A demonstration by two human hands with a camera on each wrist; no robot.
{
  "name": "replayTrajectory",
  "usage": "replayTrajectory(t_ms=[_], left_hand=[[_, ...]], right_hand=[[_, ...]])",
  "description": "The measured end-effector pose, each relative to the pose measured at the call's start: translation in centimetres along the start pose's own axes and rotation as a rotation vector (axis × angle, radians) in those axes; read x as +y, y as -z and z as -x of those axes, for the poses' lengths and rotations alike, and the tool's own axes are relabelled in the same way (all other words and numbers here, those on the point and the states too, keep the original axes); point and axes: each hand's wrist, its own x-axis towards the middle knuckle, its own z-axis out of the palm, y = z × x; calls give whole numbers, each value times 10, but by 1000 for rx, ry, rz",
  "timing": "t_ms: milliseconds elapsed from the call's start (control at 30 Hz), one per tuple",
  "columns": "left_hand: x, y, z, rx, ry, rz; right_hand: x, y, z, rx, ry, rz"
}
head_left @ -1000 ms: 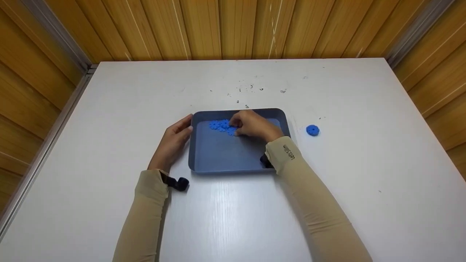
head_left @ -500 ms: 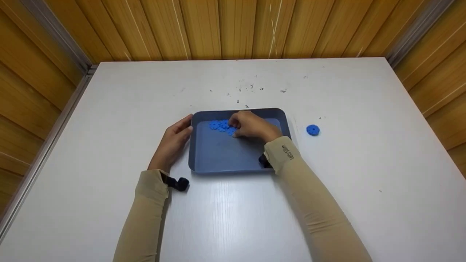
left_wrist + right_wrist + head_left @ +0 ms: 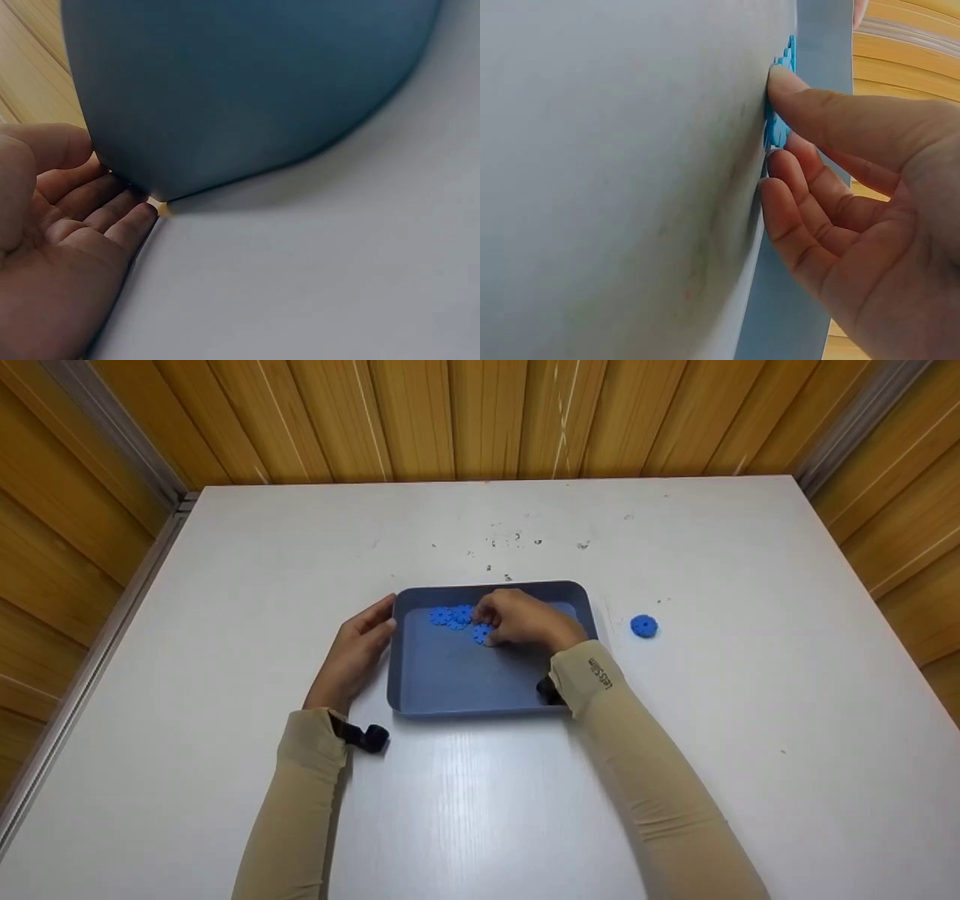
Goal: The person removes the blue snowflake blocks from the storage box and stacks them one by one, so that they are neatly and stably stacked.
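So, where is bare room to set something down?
Bare: the table right of the lone blue disc, and in front of the tray, between both sleeves. Crowded: the tray's far half, with blue pieces and the right hand.

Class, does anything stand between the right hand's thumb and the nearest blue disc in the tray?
Nothing visible does: the right hand has its thumb against the nearest blue disc; other visible discs in the tray lie farther left.

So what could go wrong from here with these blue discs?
The clustered notched blue discs overlap, so the right hand might drag extras along. The disc partly beneath it looks thin and could slip. The left hand touches the outer side of the tray, which might slide.
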Motion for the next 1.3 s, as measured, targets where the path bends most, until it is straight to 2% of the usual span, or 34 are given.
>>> replayTrajectory(t_ms=[467, 667, 833, 1067, 1300], left_hand=[[-1, 1, -2, -10, -17, -18], [-2, 2, -2, -12, -24, -2], [-2, 2, -2, -7, -22, 3], [-2, 1, -2, 17, -2, -25], [0, 0, 0, 3, -4, -28]], right_hand=[[0, 6, 6, 21, 67, 47], [-1, 15, 15, 21, 17, 25], [0, 23, 23, 34, 29, 32], [4, 37, 35, 78, 41, 26], [12, 51, 52, 147, 25, 7]])
